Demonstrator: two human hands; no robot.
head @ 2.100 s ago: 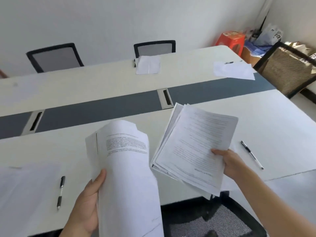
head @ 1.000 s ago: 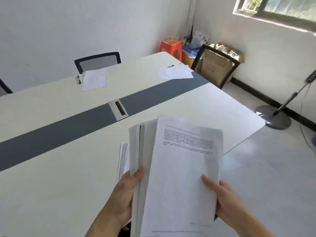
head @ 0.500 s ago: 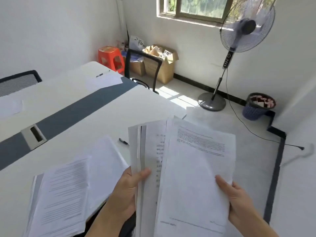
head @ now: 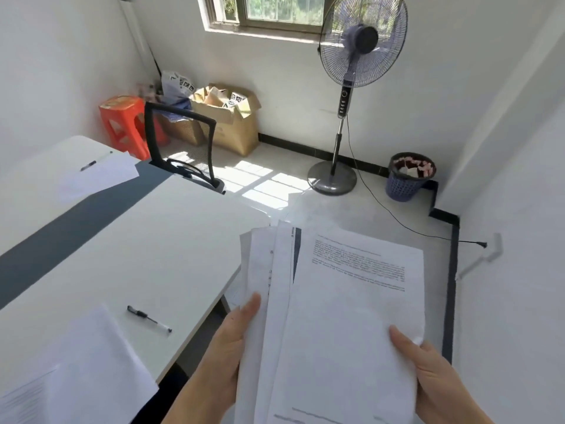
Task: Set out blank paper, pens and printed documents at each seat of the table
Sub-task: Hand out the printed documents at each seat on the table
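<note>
Left hand [head: 229,341], btm centre of frame, grips the left edge of a fanned stack of white printed documents [head: 351,316], thumb on top, fingers hidden under. Right hand [head: 428,371], btm right, grips the stack's right edge the same way, thumb on the top page. Both forearms come up from the btm edge; the stack is held in the air just off the corner of the white bench w/ grey centre strip [head: 137,240]. On the bench, lower left: pile of white sheets [head: 85,377], incl. a printed page, w/ a black-capped clear pen [head: 149,319] just beside it. Upper left: another white sheet [head: 97,175] w/ a second pen [head: 88,165] at its far edge. Past the bench end, a black mesh chair [head: 179,112]; along the wall an orange plastic stool [head: 122,123], open cardboard box [head: 232,123], standing fan [head: 365,39], blue waste basket [head: 408,179], window [head: 275,10] above.
</note>
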